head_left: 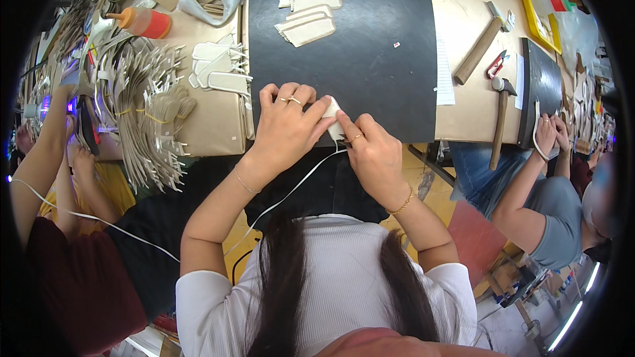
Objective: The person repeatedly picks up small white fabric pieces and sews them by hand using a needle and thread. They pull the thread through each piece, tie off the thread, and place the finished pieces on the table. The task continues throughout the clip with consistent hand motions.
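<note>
Head view — pinching a small pale piece [334,111] w/ fingertips of L hand [286,122] & R hand [374,155] together, right by near edge of black board [377,59] — passing more pale pieces [308,26] farther up, plus orange-red bottle [151,24] off to left

Left hand [284,122]: over the near left part of the black mat [383,39], back uppermost, fingers bent, thumb and index finger pinched. Right hand [375,162]: at the mat's near edge, fingers curled, fingertips gripping. Left forearm [221,208], right forearm [423,228]: converging toward the mat, elbows bent outward.
</note>
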A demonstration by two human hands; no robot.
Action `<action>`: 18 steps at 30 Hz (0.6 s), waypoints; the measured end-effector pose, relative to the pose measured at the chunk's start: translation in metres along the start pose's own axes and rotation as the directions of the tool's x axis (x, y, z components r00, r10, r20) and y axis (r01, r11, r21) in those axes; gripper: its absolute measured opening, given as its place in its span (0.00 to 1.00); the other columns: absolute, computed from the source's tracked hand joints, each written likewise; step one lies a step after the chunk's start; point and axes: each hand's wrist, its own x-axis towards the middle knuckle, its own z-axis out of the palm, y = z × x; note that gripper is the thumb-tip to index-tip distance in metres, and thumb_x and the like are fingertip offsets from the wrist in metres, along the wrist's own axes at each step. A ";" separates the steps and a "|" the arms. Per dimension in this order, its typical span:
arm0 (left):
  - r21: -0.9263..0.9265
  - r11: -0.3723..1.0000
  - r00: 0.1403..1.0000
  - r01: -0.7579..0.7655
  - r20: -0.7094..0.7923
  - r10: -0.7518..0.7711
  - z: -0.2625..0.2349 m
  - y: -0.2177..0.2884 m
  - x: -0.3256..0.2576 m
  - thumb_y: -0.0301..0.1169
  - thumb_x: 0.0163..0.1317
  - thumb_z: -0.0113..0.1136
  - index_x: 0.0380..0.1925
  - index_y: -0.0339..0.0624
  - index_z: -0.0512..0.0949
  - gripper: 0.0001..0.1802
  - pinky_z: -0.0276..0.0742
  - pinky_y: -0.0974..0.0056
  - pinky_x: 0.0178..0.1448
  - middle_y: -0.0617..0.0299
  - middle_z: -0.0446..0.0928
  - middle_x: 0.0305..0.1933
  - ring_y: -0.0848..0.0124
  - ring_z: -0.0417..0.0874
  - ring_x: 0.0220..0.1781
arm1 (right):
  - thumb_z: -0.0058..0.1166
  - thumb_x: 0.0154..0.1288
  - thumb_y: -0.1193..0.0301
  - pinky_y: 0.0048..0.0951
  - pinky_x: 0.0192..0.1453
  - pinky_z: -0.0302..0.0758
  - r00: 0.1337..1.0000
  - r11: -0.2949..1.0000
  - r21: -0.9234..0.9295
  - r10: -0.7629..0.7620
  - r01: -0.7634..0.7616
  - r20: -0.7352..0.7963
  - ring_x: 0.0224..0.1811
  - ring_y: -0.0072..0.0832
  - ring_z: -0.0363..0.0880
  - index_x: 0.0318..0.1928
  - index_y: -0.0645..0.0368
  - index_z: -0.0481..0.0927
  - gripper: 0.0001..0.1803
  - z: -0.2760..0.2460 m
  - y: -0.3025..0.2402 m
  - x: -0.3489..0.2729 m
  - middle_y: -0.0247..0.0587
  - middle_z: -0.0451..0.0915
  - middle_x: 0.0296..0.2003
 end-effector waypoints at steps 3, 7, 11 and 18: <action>0.012 0.998 0.997 -0.058 -0.045 0.059 0.003 -0.004 -0.001 0.42 0.60 0.73 0.51 0.56 0.86 0.19 0.61 0.50 0.59 0.66 0.75 0.45 0.64 0.74 0.53 | 0.68 0.54 0.79 0.33 0.32 0.78 1.000 0.999 -0.037 -0.005 0.005 0.010 0.29 0.29 0.79 0.58 0.56 0.86 0.27 0.000 -0.001 0.000 0.35 0.72 0.31; 0.011 1.000 0.998 -0.027 -0.063 0.028 0.003 -0.005 -0.003 0.42 0.56 0.77 0.53 0.62 0.88 0.22 0.61 0.52 0.59 0.66 0.75 0.45 0.64 0.73 0.52 | 0.68 0.54 0.79 0.33 0.32 0.78 1.000 1.000 -0.018 -0.020 0.020 0.006 0.29 0.30 0.79 0.56 0.56 0.87 0.25 0.000 0.002 -0.002 0.35 0.72 0.31; 0.007 1.000 0.998 -0.001 -0.059 0.001 0.002 -0.005 -0.003 0.43 0.54 0.78 0.50 0.63 0.89 0.22 0.61 0.52 0.60 0.66 0.75 0.45 0.65 0.73 0.52 | 0.66 0.56 0.77 0.31 0.31 0.77 0.999 0.998 0.024 -0.055 0.055 0.000 0.29 0.27 0.78 0.53 0.57 0.87 0.21 -0.009 0.010 -0.011 0.34 0.71 0.30; -0.007 1.000 1.000 0.002 -0.018 -0.003 -0.003 -0.004 0.002 0.43 0.54 0.77 0.49 0.62 0.89 0.20 0.61 0.51 0.60 0.66 0.75 0.44 0.64 0.74 0.52 | 0.64 0.59 0.77 0.30 0.31 0.75 0.998 0.999 0.030 -0.034 0.032 0.055 0.28 0.27 0.76 0.52 0.58 0.87 0.18 -0.016 0.010 -0.024 0.34 0.70 0.30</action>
